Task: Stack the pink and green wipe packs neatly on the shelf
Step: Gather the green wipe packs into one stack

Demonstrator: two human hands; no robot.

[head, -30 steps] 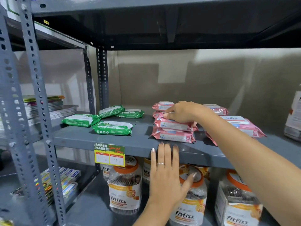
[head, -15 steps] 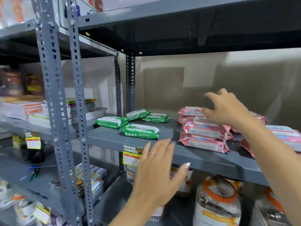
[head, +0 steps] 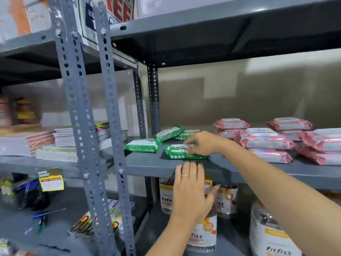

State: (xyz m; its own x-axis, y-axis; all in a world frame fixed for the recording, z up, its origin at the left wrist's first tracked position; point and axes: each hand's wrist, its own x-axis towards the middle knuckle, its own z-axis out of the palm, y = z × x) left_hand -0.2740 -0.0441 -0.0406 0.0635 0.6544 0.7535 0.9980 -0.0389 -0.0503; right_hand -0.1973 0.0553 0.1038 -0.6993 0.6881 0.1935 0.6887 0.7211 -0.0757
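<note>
Right hand has its grip closing on the front green pack near the shelf edge; we can't tell if it's fully clamped. Our left hand is flat and spread wide, fingertips on the shelf lip, holding nothing. Three other green packs lie loose behind. Pink packs sit stacked to the right.

The right hand closes its fingers on the nearest green wipe pack while the left hand rests flat against the grey shelf edge, pink packs stacked further right
</note>
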